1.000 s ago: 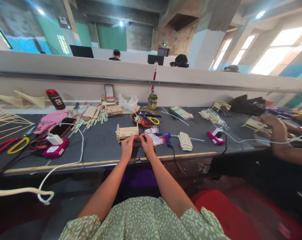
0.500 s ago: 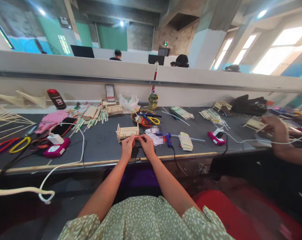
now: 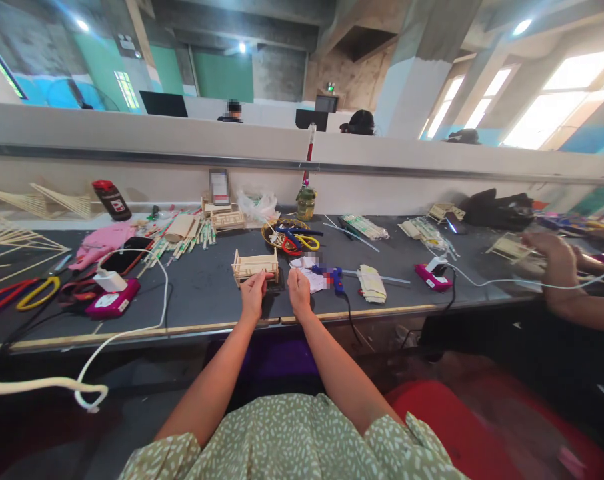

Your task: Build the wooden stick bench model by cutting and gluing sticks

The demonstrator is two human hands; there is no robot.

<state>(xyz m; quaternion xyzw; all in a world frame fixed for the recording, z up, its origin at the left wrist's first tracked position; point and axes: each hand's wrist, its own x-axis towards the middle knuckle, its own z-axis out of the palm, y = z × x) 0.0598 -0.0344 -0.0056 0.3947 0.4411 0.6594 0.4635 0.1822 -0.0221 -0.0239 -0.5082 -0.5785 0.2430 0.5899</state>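
A small wooden stick model [image 3: 255, 264], like a tiny bed frame with rails, stands on the dark table right beyond my hands. My left hand [image 3: 253, 297] is closed in a pinch at its front right corner; whatever lies between the fingertips is too small to name. My right hand [image 3: 299, 292] is curled closed a short way to the right, apart from the left, with its fingertips mostly hidden. Just right of it lie white paper sheets [image 3: 309, 273] and a blue glue gun [image 3: 337, 280]. Behind is a basket [image 3: 269, 235] of scraps with red-and-blue and yellow-handled scissors [image 3: 307, 241].
Left are a magenta power strip [image 3: 113, 300] with a white cable, a phone [image 3: 132, 255] and bundles of sticks [image 3: 182, 230]. A folded cloth [image 3: 372, 283] and another magenta power strip [image 3: 435, 277] lie right. A co-worker's arm [image 3: 557, 273] reaches in at the far right.
My hands were together at the fingertips in front of the model; now they are apart, the right hand drawn slightly right and curled closed. A light now shows on the dark device far right.
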